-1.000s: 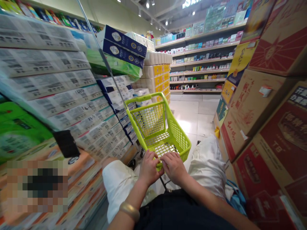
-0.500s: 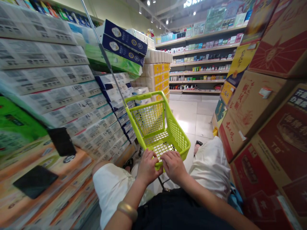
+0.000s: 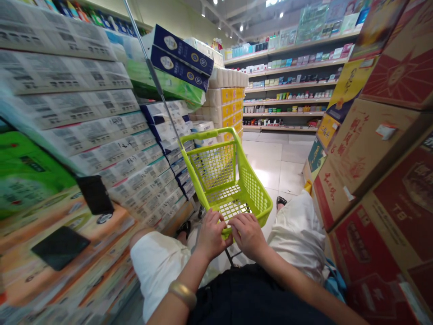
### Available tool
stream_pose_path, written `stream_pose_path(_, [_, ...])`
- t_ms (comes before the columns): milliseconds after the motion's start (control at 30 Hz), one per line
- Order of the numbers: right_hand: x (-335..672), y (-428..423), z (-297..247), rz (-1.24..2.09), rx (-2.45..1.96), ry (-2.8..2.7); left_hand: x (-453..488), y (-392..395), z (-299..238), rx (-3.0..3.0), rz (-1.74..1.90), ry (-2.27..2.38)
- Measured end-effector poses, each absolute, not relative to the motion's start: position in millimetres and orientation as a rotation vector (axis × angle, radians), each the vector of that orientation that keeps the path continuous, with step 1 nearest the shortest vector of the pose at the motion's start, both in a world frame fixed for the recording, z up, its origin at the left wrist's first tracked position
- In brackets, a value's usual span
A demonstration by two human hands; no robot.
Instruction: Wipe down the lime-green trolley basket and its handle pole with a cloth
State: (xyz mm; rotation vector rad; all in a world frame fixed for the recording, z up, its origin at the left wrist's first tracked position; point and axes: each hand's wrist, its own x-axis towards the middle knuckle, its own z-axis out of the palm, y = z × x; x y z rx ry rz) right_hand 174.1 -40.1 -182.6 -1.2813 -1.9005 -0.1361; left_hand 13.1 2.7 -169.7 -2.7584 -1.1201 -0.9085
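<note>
Lime-green shopping cart [image 3: 213,167] | ahead of the person, in the aisle between stacked paper-roll packs [image 3: 101,140] and printed cardboard cartons [image 3: 361,149] | long axis points forward down the aisle | left hand [image 3: 211,235] and right hand [image 3: 248,235] closed, gripping its near rim, arms reaching forward | vs earlier: cart sits slightly further right in view, grip unchanged
</note>
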Motion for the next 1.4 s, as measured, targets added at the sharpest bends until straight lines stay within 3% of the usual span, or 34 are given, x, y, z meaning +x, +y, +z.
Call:
stream_pose_path(900, [171, -38, -184, -0.179, -1.344, -1.875, 7, 8, -168, -2.786, -0.904, -1.107])
stream_pose_path(1200, [222, -32, -187, -0.246, -1.42, -1.748, -5, 15, -166, -2.857, -0.873, -1.067])
stream_pose_path(1400, [185, -32, -189, -0.234, -1.405, -1.73, -11, 22, -162, -2.86, -0.774, -1.095])
